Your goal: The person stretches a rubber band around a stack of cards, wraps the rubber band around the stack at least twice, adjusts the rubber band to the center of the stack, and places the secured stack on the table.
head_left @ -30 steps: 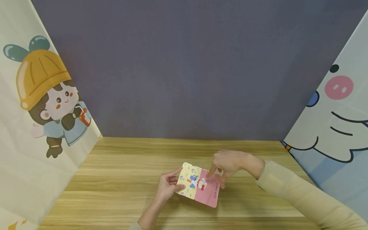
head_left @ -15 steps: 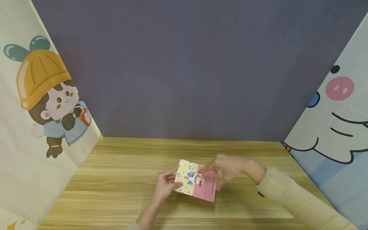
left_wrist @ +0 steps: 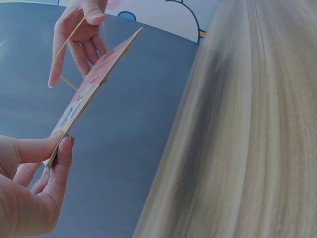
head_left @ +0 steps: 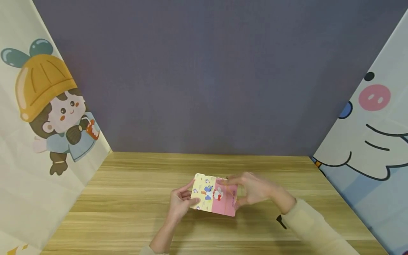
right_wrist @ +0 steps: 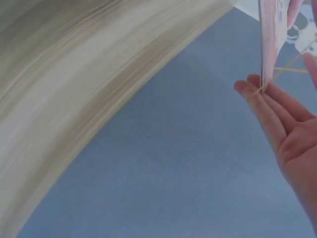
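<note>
Yellow-and-pink cartoon booklet (head_left: 208,203), held above the bench (head_left: 134,198) roughly midway between its left and right edges. The left hand (head_left: 179,202) pinches the yellow end between thumb and fingers; the right hand (head_left: 257,189) (unclenched, fingers and thumb spread) stretches a rubber band (left_wrist: 72,36) at the pink end, fingers touching the edge.

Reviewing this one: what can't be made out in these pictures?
- Booklet: back face turned away, head view.
- Its purple lettering: too small to read, head view.
- Yellow band: full course partly hidden by the booklet, left wrist view.
- Right hand: partly cut off by the right edge, right wrist view.
</note>
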A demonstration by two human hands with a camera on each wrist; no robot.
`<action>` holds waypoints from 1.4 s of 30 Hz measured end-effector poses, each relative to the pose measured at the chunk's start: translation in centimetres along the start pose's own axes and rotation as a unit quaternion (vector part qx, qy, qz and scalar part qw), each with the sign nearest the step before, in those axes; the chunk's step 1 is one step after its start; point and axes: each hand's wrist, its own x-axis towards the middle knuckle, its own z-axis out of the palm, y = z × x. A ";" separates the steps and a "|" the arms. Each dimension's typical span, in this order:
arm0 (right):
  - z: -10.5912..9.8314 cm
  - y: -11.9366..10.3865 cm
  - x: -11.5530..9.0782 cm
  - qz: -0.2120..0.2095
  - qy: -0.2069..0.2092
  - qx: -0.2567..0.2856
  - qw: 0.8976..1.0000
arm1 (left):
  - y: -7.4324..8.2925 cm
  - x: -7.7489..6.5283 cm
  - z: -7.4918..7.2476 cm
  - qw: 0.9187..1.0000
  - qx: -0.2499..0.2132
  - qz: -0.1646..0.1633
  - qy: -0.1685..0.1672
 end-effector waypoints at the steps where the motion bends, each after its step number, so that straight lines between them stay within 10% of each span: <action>1: 0.2 -0.1 -0.1 0.008 0.010 -0.001 1.000 | 0.1 0.0 0.0 1.000 -0.003 0.002 0.001; 17: 2.0 -2.7 -1.0 0.076 0.108 -0.048 0.990 | 0.7 -0.5 -0.9 0.999 -0.024 0.046 0.010; 26: 3.0 -2.8 -1.0 0.029 0.156 -0.034 0.987 | -0.3 0.1 -1.5 0.998 -0.046 0.044 0.011; 32: 3.0 -2.9 -1.0 0.046 0.125 -0.020 0.991 | 1.5 -0.5 -1.2 0.999 -0.044 -0.004 0.030; 42: 2.6 -3.3 -1.1 0.070 0.093 -0.047 0.992 | 1.3 -0.4 -1.3 0.999 -0.048 0.012 0.020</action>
